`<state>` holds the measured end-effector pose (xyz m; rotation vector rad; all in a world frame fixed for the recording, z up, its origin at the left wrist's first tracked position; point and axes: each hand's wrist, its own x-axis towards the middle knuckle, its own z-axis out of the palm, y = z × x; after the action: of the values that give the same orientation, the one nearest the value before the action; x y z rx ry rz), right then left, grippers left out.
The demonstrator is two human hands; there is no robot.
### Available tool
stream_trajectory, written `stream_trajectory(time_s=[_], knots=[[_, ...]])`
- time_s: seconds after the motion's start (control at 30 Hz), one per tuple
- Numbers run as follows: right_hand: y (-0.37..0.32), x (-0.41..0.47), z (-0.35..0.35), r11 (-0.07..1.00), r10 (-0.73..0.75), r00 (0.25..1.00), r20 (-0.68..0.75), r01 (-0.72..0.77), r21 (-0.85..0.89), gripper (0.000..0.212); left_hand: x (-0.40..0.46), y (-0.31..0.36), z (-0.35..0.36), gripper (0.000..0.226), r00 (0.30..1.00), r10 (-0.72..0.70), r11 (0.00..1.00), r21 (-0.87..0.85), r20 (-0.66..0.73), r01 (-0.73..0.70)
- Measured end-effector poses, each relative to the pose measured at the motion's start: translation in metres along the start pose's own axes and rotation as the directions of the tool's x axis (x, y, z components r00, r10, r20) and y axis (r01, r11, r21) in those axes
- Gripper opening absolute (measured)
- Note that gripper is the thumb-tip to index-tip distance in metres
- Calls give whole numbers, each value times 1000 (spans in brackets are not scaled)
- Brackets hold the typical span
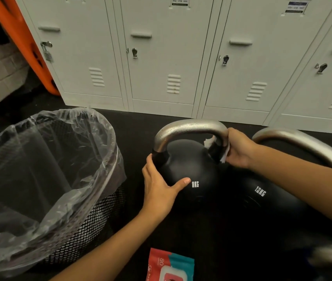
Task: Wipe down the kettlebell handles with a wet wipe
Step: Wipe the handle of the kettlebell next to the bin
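Your right hand (240,150) is gripping a white wet wipe (224,154) around the silver steel handle (189,127) of the black 8KG kettlebell (189,175), at its 3 o'clock leg; your left hand (161,187) is bracing the bell at 9 o'clock, fingers spread flat.

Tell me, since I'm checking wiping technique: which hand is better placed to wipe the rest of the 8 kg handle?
Right hand: it already pinches the wet wipe around the handle. The left hand steadies the 8 kg kettlebell.
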<state>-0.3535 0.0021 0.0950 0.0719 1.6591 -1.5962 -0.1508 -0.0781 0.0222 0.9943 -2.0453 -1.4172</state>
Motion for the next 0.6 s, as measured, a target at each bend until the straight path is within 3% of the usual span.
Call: stream_trajectory(time_s=[0.1,0.23,0.4,0.6], knots=[[4,-1,4,992,51,995,-84,-41,120,36,1,1,1,112,1000,-16,1000,-17,-6,16],[8,-16,17,929,51,978,-201,28,368,29,2,7,-2,115,999,-49,999,-9,5,49],[15,-42,30,670,1,960,-281,208,713,19,2,21,-9,128,989,-127,991,42,73,124],[36,-70,49,829,-194,906,-376,356,432,24,7,31,-21,135,982,-130,986,123,135,113]])
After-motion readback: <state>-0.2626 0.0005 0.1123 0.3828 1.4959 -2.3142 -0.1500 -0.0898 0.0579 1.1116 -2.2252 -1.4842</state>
